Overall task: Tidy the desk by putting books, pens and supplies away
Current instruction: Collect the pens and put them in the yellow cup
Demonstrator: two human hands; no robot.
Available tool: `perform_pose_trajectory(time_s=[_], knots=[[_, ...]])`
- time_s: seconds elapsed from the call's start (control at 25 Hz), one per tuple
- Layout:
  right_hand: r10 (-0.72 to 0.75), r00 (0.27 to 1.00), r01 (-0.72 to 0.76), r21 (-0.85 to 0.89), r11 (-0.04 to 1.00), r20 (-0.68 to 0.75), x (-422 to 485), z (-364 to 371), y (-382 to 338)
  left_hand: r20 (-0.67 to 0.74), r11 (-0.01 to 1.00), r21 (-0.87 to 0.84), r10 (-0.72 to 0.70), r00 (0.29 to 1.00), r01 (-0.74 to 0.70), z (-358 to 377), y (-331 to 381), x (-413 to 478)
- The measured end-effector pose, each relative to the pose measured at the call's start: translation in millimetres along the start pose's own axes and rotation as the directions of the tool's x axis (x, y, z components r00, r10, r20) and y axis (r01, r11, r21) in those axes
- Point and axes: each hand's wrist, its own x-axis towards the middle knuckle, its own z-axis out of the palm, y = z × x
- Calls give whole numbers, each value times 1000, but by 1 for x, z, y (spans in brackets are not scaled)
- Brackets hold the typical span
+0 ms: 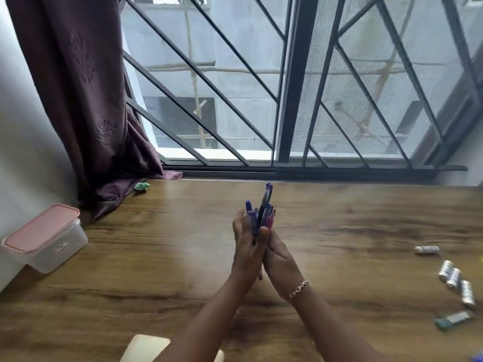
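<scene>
two hands gather a bunch of pens over a wooden desk

in the centre of the frame, the left hand (248, 249) and right hand (281, 265) are pressed together around a bunch of pens (264, 205), mostly blue with one pink. the pens stand roughly upright, tips fanning out above the fingers. the left thumb curls across the front of the bunch and the right hand closes on it from the other side, so both hands grip the pens. its fingertips are hidden. the two-handed hold looks meant to square the loose pens into one bundle that can be carried without any slipping out.

the pens are off the desk (156, 257), held above its middle. at the left edge of the frame sits a clear box (44, 236) with a pink lid, shut; it may be where the pens go, though that is a guess. at the right edge several batteries (454, 278) lie scattered, well apart from the hands and not yet tidied. a dark curtain (86, 87) hangs in the upper left, beside a barred window (295, 82).
</scene>
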Motion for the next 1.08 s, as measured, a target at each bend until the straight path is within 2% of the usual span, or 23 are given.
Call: perform_pose_trajectory(time_s=[0.16,0.36,0.48,0.64,0.76,0.84,0.88,0.96,1.08], knots=[[18,996,-21,26,999,90,-7,-5,3,-44,997,43,67,997,-65,-3,-3,-5],[16,996,-3,-143,990,91,-11,-3,4,-108,997,81,26,994,-18,-2,-9,-10],[-27,994,51,-236,970,104,-11,-4,-1,-99,975,184,142,985,-122,-6,2,-9],[-61,984,100,-232,968,169,-7,-10,-11,-3,919,301,269,963,-256,-16,4,-5],[-78,975,139,-297,945,208,-8,-13,-13,31,942,210,263,964,-263,-21,11,-6],[-95,974,161,-333,929,205,-10,-14,-9,-12,962,78,263,965,-262,-24,24,-7],[-106,975,166,-322,932,196,-12,-16,-8,-44,957,66,286,957,-283,-25,31,-8],[-102,974,156,-269,950,201,-16,-20,-5,-56,925,131,367,929,-358,-28,42,-10],[-52,977,100,-227,969,208,-17,-24,2,43,838,270,482,875,-475,-29,46,-14]])
